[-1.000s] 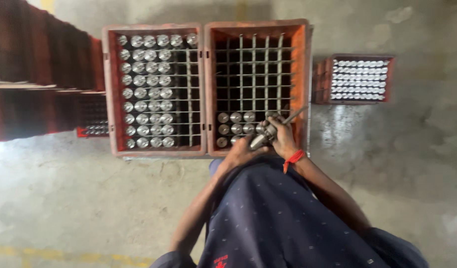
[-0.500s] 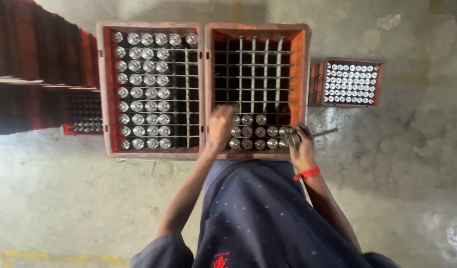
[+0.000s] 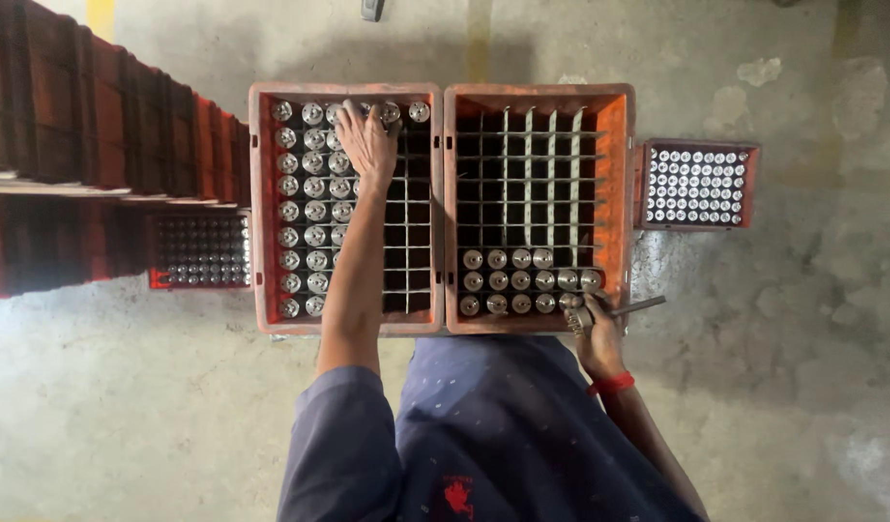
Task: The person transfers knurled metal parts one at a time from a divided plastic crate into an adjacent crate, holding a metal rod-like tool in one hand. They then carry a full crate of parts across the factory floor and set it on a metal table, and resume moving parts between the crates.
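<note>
The person leans over two orange-red crates set side by side on the concrete floor (image 3: 126, 406). The left hand (image 3: 365, 135) is stretched out to the far end of the left crate (image 3: 261, 208), its fingers (image 3: 348, 114) bent down over the silver-capped bottles (image 3: 314, 184) in the far rows — touching the caps, but whether they actually grip one I cannot tell, since the back of the hand covers them. The bottles stand upright, long axis toward the viewer, so only round caps show. They fill the left columns of this crate; the cells on its right side look empty and dark.

The right hand (image 3: 599, 324) sits at the near right corner of the right crate (image 3: 624, 193), fingers closed around a bottle (image 3: 580, 317) held tilted, with a thin metal rod (image 3: 640, 306) sticking out to the right. This crate holds only two near rows of capped bottles (image 3: 522, 280); the rest of its grid is bare.

So the full stock lies under the left hand, the open cells just ahead of the right.

A smaller crate of caps (image 3: 696, 186) lies beyond the right crate, and stacked crates (image 3: 97, 145) stand along the left — their contents mostly in shadow
</note>
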